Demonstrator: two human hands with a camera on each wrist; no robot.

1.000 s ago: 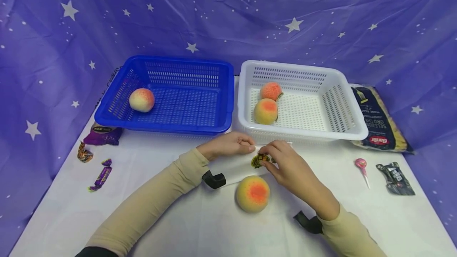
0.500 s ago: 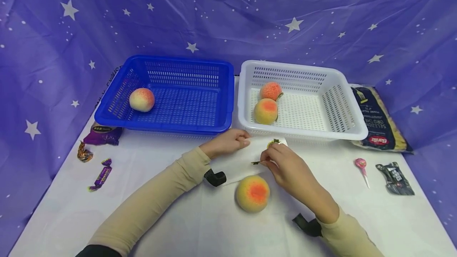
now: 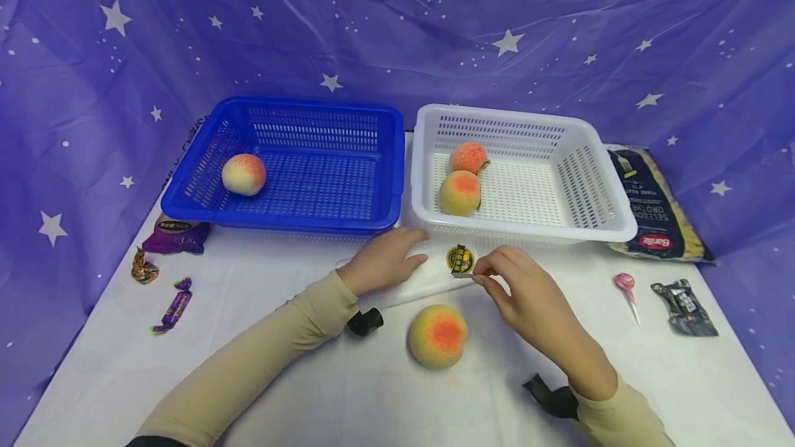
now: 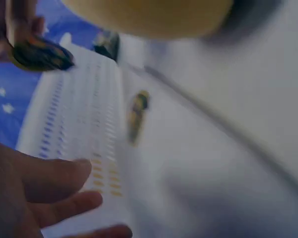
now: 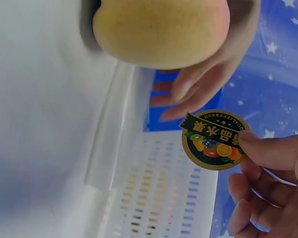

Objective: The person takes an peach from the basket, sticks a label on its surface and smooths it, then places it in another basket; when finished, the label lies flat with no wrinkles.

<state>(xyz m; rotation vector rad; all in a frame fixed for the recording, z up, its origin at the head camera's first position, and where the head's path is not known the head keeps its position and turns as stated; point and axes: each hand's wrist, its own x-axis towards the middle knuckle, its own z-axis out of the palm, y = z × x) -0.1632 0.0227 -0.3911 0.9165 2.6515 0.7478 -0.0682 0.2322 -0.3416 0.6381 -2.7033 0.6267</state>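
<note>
Between thumb and finger my right hand [image 3: 534, 295] pinches a round fruit sticker [image 5: 208, 141], gold-rimmed with fruit pictures and characters. It faces the right wrist camera but is nearly edge-on in the head view. A similar sticker [image 3: 460, 260] lies on a white sheet [image 3: 422, 287], just beyond the pinching fingertips. My left hand [image 3: 386, 262] rests over the left part of that sheet, thumb and fingers spread apart. A yellow peach [image 3: 438, 336] with a red patch sits on the table in front of the sheet.
Behind the hands stand a blue basket [image 3: 282, 219] holding one peach [image 3: 244, 174] and a white basket [image 3: 528, 227] holding two peaches. Wrapped candies [image 3: 172, 305] lie at left. A lollipop [image 3: 626, 288], a black packet [image 3: 684, 308] and a pasta bag [image 3: 661, 209] lie at right.
My left hand has loosened its curled fingers and spread them over the sheet. The sheet has shifted left and toward me. My right hand has moved slightly right, still pinching the sticker.
</note>
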